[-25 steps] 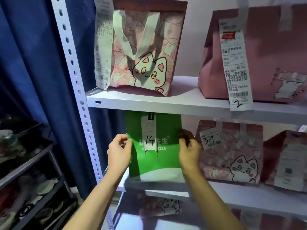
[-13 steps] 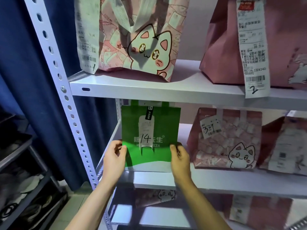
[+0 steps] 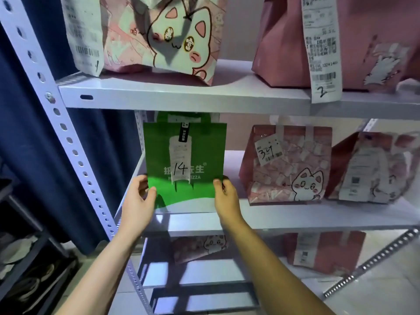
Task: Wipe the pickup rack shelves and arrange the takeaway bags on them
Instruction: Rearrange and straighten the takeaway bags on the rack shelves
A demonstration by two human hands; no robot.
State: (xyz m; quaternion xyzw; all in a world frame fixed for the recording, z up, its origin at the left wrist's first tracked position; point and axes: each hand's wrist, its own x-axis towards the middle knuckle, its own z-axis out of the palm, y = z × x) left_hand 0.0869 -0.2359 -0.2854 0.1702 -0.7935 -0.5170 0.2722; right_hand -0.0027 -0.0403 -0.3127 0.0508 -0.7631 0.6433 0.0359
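Left hand (image 3: 138, 202) and right hand (image 3: 226, 197) pinching lower edges of flat green pizza bag (image 3: 185, 162), fingers closed on it, on white metal middle shelf (image 3: 295, 218). Risk: toppling forward on release; nudging pink cat-print bag (image 3: 286, 164) at 3 o'clock.

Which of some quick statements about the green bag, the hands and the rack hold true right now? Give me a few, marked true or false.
1. Both hands grip the green pizza takeaway bag by its lower edges, left hand and right hand. True.
2. Its receipt reads 34. False: it reads 14; 34 is on the pink cat-print bag beside it.
3. It stands at the left end of the white middle shelf. True.
4. The upper shelf is bare. False: a pink cat bag and a plain pink bag stand there.
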